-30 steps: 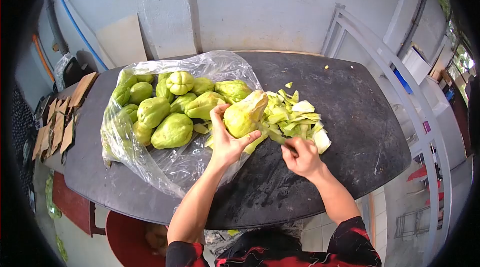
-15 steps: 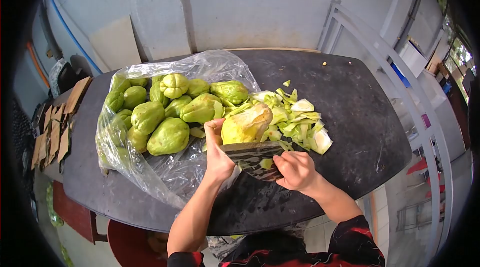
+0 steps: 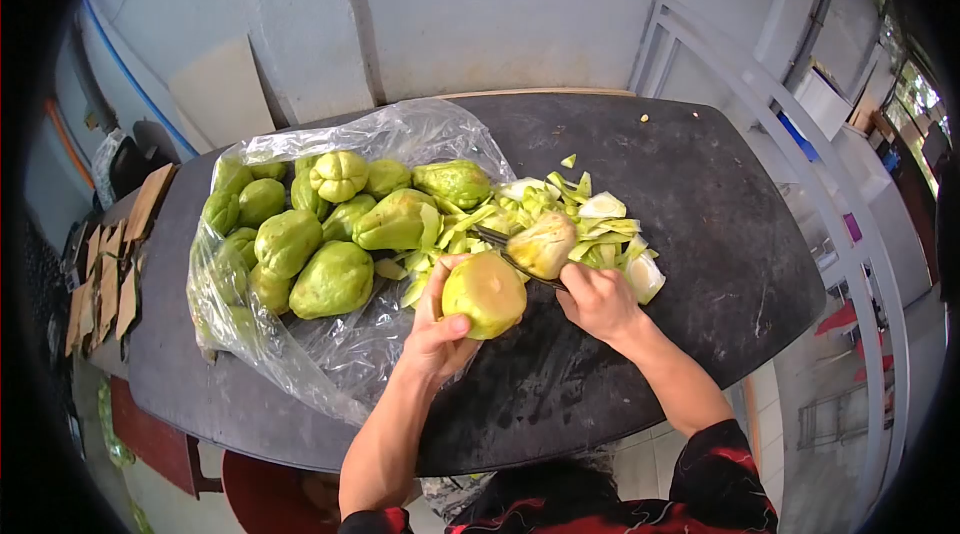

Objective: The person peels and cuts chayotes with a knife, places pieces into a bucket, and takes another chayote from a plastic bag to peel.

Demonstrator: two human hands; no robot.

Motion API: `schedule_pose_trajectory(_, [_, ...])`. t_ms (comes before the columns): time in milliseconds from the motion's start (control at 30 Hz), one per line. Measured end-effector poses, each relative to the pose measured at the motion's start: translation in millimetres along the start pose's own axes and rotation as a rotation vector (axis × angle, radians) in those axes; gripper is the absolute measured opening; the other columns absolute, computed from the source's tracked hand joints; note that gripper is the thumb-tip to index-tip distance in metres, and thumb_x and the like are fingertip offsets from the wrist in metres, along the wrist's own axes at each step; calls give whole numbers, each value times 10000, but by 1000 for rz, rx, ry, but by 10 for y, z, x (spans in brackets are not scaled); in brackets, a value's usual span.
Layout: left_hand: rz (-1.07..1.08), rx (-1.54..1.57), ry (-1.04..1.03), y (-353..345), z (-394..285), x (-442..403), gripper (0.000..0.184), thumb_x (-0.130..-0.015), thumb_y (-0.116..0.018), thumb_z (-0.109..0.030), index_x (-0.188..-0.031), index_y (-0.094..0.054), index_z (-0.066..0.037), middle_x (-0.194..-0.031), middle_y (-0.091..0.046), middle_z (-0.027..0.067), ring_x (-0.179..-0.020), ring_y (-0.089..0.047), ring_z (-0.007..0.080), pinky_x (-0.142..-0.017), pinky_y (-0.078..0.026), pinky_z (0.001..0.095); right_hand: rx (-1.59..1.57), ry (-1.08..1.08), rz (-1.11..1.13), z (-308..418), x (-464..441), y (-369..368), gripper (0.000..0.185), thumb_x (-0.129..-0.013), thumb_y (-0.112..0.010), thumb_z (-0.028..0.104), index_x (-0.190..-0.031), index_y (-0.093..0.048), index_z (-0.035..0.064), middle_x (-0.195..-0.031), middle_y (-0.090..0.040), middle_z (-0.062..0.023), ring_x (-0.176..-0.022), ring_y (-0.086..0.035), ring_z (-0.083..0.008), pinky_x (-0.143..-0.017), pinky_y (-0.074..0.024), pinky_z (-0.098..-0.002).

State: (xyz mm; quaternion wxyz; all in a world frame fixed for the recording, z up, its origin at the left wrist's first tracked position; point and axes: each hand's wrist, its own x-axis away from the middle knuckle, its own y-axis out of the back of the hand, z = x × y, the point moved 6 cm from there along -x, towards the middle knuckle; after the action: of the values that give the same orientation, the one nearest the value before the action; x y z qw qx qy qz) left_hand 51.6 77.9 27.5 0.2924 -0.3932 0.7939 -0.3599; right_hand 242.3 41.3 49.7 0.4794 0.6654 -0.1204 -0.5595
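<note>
My left hand (image 3: 432, 339) is closed around a peeled chayote (image 3: 485, 296) above the near middle of the desk (image 3: 720, 224), its flat cut face showing. My right hand (image 3: 603, 306) grips a knife (image 3: 533, 277) just to the right, dark blade angled toward far left. A cut-off end (image 3: 547, 246) sits at the blade; whether blade or peelings support it, cannot tell. Peelings (image 3: 608, 252) lie heaped beyond. Left: unpeeled chayotes (image 3: 333, 281) on and within a clear plastic bag (image 3: 325, 364).
</note>
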Motion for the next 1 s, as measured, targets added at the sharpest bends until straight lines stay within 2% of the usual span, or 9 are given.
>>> schedule_pose_trajectory(100, [49,31,3,168,-64,-9,861,-678,-902,-218,-1369,-407,-78,-1291,-531,135,-1193,-577,296,-1028,-492,452,-33,-21,41,18,3,-66,260,-769,-724,64,-846,-476,54,-685,-616,-104,-591,-668,-303,-502,-532,-402])
schedule_pose_trajectory(167, [-24,-15,-30,353,-108,-21,923,-686,-890,-337,-1425,-400,-79,-1305,-556,183,-1159,-604,377,-970,-527,490,-29,-29,85,39,-19,-91,260,-782,-726,81,-855,-477,57,-702,-621,-105,-608,-672,-309,-508,-532,-410])
schedule_pose_trajectory(200, [-10,46,-5,318,-141,-13,905,-701,-887,-258,-1437,-386,-93,-1336,-520,108,-1253,-536,286,-1051,-472,447,-34,-24,82,45,-34,-85,260,-782,-726,81,-855,-477,57,-702,-621,-105,-608,-672,-309,-508,-532,-410])
schedule_pose_trajectory(633, [-101,-85,-83,289,-166,-53,937,-638,-930,-129,-1410,-400,-82,-1284,-537,90,-1204,-559,248,-1023,-489,398,-71,-56,-149,0,-17,160,202,-776,-710,72,-837,-519,59,-695,-609,-94,-582,-655,-287,-509,-524,-390])
schedule_pose_trajectory(733, [-214,-617,-88,235,-180,-137,882,-633,-936,-173,-1358,-456,-20,-1218,-574,132,-1140,-583,228,-966,-506,377,-67,-178,-198,-214,11,289,160,-820,-690,53,-834,-531,41,-656,-612,-106,-568,-656,-290,-510,-517,-389])
schedule_pose_trajectory(767, [-211,-620,-86,174,-189,-183,882,-633,-936,-173,-1358,-456,-20,-1218,-574,132,-1140,-583,228,-966,-506,377,-74,-234,-203,-293,28,316,156,-839,-686,58,-837,-532,37,-643,-611,-111,-560,-655,-292,-509,-515,-387])
schedule_pose_trajectory(833, [-254,-1106,-31,54,-234,-319,837,-638,-931,-236,-1321,-506,-8,-1175,-600,142,-1125,-586,235,-945,-503,369,-92,-285,-239,-391,23,419,146,-884,-674,62,-855,-535,29,-641,-615,-121,-548,-654,-295,-495,-498,-382])
schedule_pose_trajectory(867, [-234,-1209,-70,-10,-233,-413,842,-618,-923,-268,-1314,-530,-6,-1180,-616,185,-1126,-601,292,-956,-498,393,-115,-317,-258,-456,48,444,150,-896,-666,62,-852,-527,27,-641,-614,-125,-548,-655,-298,-491,-492,-381])
schedule_pose_trajectory(1000, [-3,-1586,-219,-319,-229,-928,833,-606,-911,-206,-1322,-538,-2,-1165,-618,172,-1080,-629,290,-950,-507,377,-194,-407,-290,-666,126,493,185,-924,-651,67,-837,-495,18,-627,-597,-139,-530,-645,-294,-481,-468,-362])
